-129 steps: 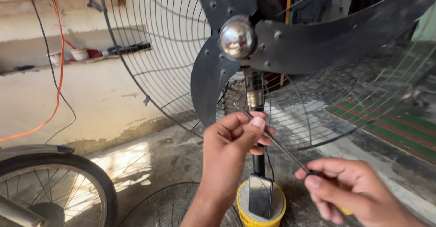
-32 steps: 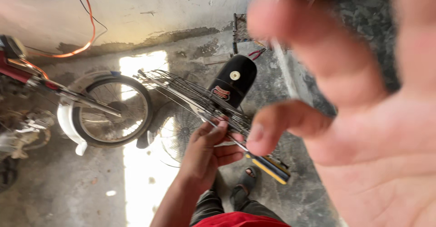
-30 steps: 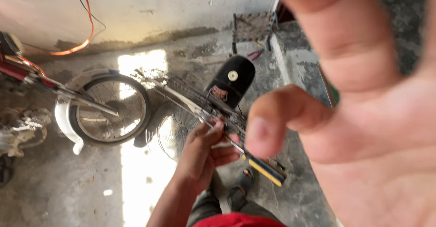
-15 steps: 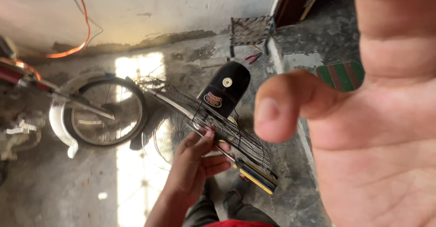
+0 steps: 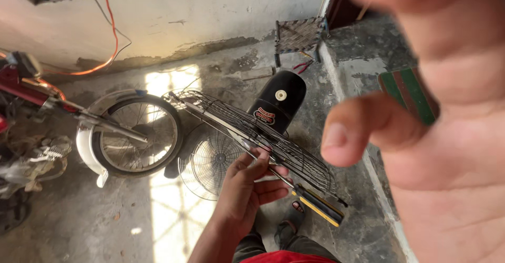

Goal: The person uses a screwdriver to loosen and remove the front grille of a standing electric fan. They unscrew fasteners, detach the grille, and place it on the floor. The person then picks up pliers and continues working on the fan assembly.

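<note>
Holding a screwdriver (image 5: 294, 181) by its metal shaft, the left hand (image 5: 244, 189) pinches it between thumb and fingertips, so that grip is closed on the tool. The shaft runs on a slant from upper left to lower right; its black and yellow handle hangs free at the lower right end, beyond the fingers and over the floor (image 5: 105, 226). The tip end lies by the rim of the fan guard (image 5: 263, 136), though whether it touches the wires cannot be told.

The right hand (image 5: 436, 136) is raised close to the camera, blurred and huge, fingers spread and loosely curled, holding nothing: an open grip. It sits up and to the right of the tool, well apart from it, so the left hand is plainly the nearer one.

One screwdriver shows. The fan, seen from above, has one black motor housing (image 5: 279, 102) behind the guard. A second, smaller wire grille (image 5: 210, 163) lies flat on the floor under it. One motorcycle wheel (image 5: 139, 134) with a pale fender stands at left. One orange cable (image 5: 108, 36) trails along the wall, and one small woven stool (image 5: 300, 34) sits by the doorway. A striped mat (image 5: 407, 92) shows at right.
</note>
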